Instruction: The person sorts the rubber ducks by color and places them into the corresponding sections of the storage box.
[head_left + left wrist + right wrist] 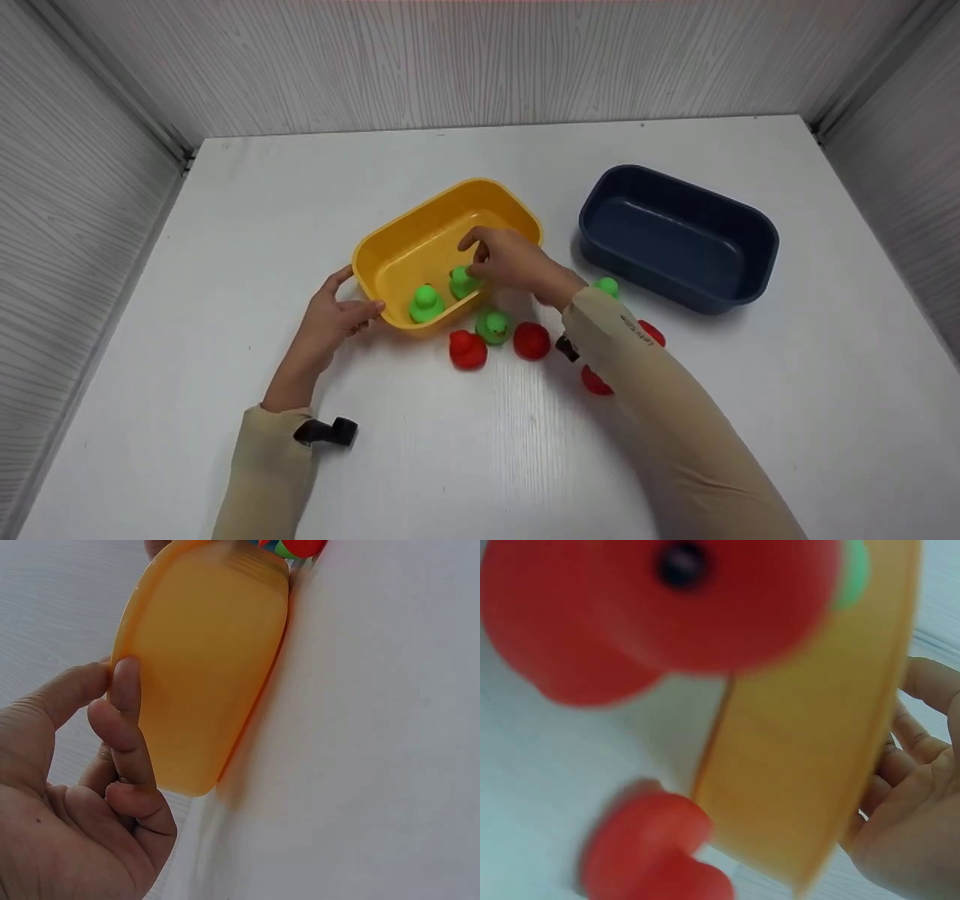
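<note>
My left hand (pixel 334 315) pinches the left end of a yellow bin (pixel 409 225), thumb on one side of the rim and fingers on the other. Inside the bin, along its near wall, stand a green rubber duck (pixel 426 305) and another green duck (pixel 462 285). Over the bin's right part is my right hand (pixel 514 259), its index finger and thumb parted and its fingertips right beside the second duck. The left wrist view shows the fingers (pixel 127 690) at the bin's rim. In the right wrist view, the fingers (pixel 915 739) are loosely bent behind the bin wall.
In front of the bin lie a red duck (pixel 468 351), a green duck (pixel 493 328) and another red duck (pixel 532 342). More red ducks (pixel 596 380) and a green duck (pixel 607 286) are partly hidden by my right sleeve. A navy bin (pixel 675 289) stands at the right.
</note>
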The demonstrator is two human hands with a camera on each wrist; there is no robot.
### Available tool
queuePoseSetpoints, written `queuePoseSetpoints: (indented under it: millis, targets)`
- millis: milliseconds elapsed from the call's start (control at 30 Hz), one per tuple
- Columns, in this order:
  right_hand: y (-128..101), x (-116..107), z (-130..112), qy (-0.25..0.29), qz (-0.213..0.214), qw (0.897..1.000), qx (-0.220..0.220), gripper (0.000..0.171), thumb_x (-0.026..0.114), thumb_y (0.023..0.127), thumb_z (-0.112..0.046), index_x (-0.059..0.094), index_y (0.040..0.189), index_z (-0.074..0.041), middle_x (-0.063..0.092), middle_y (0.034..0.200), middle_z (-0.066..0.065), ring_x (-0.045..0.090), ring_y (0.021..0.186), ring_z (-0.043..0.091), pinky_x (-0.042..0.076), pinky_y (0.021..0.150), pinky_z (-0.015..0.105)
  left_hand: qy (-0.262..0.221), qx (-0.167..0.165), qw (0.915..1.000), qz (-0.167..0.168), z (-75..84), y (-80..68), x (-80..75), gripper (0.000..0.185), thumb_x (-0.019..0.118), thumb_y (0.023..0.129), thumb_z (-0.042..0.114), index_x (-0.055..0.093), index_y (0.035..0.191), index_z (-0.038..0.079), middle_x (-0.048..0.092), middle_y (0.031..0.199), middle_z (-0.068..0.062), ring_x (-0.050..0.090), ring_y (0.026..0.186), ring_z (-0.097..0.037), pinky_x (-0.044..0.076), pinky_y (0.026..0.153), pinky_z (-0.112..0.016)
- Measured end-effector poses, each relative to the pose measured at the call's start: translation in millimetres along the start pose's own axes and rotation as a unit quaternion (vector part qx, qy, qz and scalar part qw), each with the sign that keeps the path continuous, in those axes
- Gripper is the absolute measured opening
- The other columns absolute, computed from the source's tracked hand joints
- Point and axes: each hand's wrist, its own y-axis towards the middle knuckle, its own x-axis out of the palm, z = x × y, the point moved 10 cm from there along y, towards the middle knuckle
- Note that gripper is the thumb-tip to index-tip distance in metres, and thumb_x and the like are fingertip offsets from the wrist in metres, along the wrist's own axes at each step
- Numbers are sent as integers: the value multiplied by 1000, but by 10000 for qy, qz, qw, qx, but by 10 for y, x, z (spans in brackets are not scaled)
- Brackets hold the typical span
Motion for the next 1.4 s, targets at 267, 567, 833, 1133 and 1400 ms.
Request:
queuePoseSetpoints:
  millis: [267,567,833,1133,1400]
  targets:
    - [-151,-259,-254,273,211,9975,-620,34,67,91,-17,59,123,-8,61,96,9,54,86,21,45,76,26,-2,9,10000,11,-10,3,-6,86,71,88,24,17,154,15,68,74,10,51,65,-11,43,64,-23]
    - [-286,-458,-308,225,157,9974,-660,39,67,91,-23,57,127,-11,63,104,10,56,89,23,49,80,29,179,-99,9998,82,-22,12,-9,86,71,88,26,18,154,18,67,74,10,51,66,-12,43,66,-24]
    - [-442,-368,-310,33,-355,9951,-925,37,68,90,-21,57,125,-12,62,100,8,59,92,24,51,85,31,72,-110,9999,42,-14,3,-7,86,71,88,25,17,154,18,67,74,10,51,65,-11,44,65,-23]
    - [-630,-69,-138,-507,-1219,9869,-926,37,67,91,-23,56,125,-13,66,103,5,59,90,20,52,77,28,19,-121,9999,31,-24,15,-3,86,71,87,26,18,154,19,68,75,10,52,67,-11,45,67,-23]
    - [-662,77,24,-1183,-1535,9775,-831,35,69,89,-25,61,122,-18,67,104,0,57,91,20,51,77,30,-23,-86,9999,71,-15,4,2,84,71,88,23,19,154,18,68,75,10,52,68,-12,45,67,-23]
